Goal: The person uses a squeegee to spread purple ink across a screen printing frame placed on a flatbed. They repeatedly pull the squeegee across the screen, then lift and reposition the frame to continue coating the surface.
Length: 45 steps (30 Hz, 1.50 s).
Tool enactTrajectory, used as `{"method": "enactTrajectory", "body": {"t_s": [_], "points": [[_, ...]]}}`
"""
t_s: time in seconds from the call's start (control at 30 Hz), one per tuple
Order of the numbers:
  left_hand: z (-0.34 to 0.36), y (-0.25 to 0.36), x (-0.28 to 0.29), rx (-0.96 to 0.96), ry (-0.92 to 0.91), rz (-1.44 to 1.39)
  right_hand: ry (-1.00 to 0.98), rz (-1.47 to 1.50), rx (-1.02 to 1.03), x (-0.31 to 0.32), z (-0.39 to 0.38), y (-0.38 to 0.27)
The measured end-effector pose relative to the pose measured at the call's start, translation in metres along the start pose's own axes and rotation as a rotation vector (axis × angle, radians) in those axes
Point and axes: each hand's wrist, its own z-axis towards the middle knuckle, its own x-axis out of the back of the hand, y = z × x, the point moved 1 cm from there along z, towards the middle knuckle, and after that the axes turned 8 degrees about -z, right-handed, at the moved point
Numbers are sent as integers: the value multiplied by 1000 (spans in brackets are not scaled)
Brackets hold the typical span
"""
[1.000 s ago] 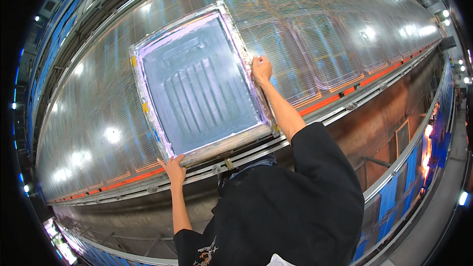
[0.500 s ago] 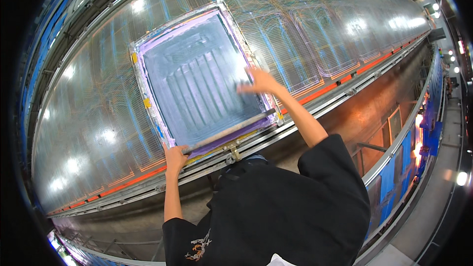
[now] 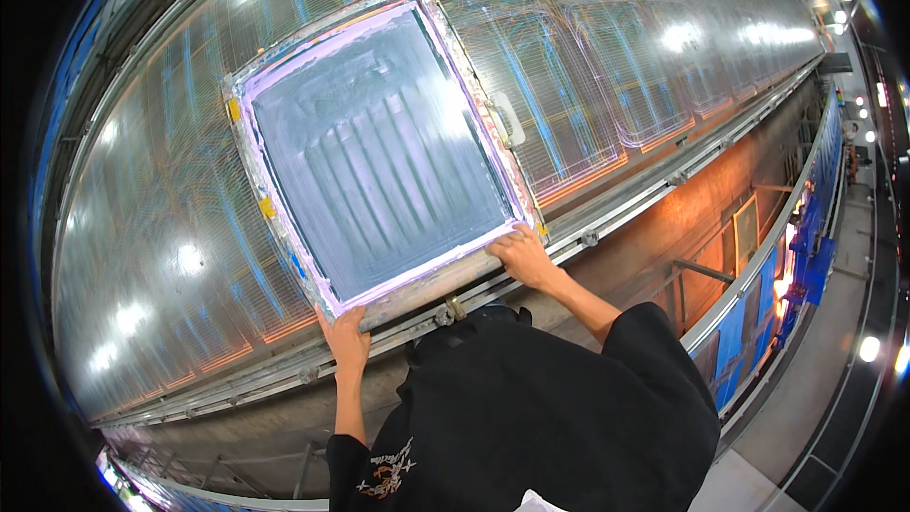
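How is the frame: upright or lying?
The frame lies, panel up, over the table, hands at its near edge. Whether that edge is raised: unclear.

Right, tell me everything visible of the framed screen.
The framed screen is rectangular, its grey-blue surface marked by dark lengthwise streaks and bordered by pale purple smears. The worn, pale frame looks metallic, with yellow patches on its left. It sits turned anticlockwise on the shiny table, near edge by the metal rail; the left hand and right hand hold that edge near its corners.
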Motion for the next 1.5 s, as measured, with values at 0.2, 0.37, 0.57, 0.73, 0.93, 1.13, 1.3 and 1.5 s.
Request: {"method": "enactTrajectory", "body": {"t_s": [0.2,0.37,0.57,0.73,0.93,1.13,1.3,1.5], "points": [[23,-26,-28,-43,241,86,409,-112,-5,-25,47,12],[182,-60,19,-114,397,270,527,-137,54,0,210,72],[411,-111,128,-200,393,345,482,-107,29,74,440,139],[535,-115,257,86,-126,185,-9,-107,152,184,567,168],[521,-113,202,-84,347,390,341,-123,-68,127,562,159],[409,-100,143,-54,324,343,472,-69,-42,79,451,126],[230,-75,68,-90,269,192,389,26,-51,35,267,71],[15,-24,-20,-47,214,67,244,34,-116,-9,35,-2]]}}
